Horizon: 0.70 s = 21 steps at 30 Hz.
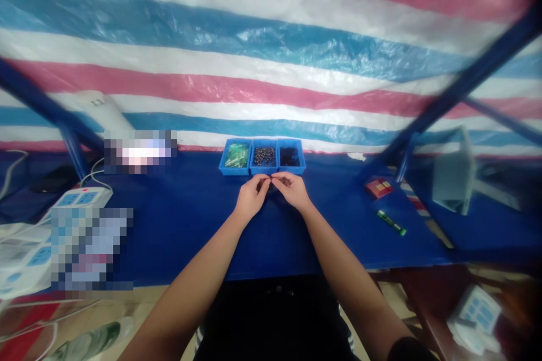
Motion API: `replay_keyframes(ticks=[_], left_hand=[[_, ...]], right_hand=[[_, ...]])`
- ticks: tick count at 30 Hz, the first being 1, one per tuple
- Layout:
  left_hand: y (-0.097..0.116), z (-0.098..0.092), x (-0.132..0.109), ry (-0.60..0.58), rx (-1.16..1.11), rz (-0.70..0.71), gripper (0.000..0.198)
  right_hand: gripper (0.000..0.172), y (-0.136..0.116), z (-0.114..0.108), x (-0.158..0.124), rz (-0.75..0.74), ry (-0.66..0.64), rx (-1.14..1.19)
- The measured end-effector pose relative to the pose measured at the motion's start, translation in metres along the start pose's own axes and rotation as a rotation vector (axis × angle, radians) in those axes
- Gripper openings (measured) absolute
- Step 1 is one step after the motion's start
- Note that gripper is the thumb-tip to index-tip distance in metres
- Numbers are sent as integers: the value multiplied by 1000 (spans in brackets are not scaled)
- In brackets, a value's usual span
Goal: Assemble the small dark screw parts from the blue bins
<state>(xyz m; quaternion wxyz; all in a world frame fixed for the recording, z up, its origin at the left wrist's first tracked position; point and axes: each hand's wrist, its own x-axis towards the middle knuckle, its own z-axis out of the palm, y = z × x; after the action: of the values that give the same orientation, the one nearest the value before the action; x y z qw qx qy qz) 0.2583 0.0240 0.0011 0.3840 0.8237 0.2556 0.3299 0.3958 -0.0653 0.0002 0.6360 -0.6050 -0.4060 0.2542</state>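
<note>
My left hand [253, 196] and my right hand [293, 189] meet fingertip to fingertip above the blue table, just in front of three blue bins. Both hands are closed, with fingers curled and pinching. Small dark bits show at the fingers, too small to name. The left bin [235, 171] holds green clear-wrapped packets [237, 154]. In the middle bin [264, 170] lie many small dark, shiny metallic-looking pieces [265, 155]. Black pieces [289, 155] fill the right bin [292, 170].
A white power strip [91, 198] with cables lies on the left. To the right are a red box [379, 188] and a green tube-shaped packet [391, 222]. Blue metal posts [440, 96] slant at both sides; a striped tarp [271, 56] hangs behind the table [178, 237].
</note>
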Motion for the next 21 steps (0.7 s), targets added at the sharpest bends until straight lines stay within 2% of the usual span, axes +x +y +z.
replay_keyframes(ticks=[6,14,21], left_hand=[[2,0,0,33,-42,4,21],[2,-2,1,3,-48,-18,21],[1,-1,0,-2,-46,-31,22]], right_hand=[[28,-1,0,0,3,9,-4],[32,2,1,-1,35,-27,59],[31,1,2,-1,19,-8,37]])
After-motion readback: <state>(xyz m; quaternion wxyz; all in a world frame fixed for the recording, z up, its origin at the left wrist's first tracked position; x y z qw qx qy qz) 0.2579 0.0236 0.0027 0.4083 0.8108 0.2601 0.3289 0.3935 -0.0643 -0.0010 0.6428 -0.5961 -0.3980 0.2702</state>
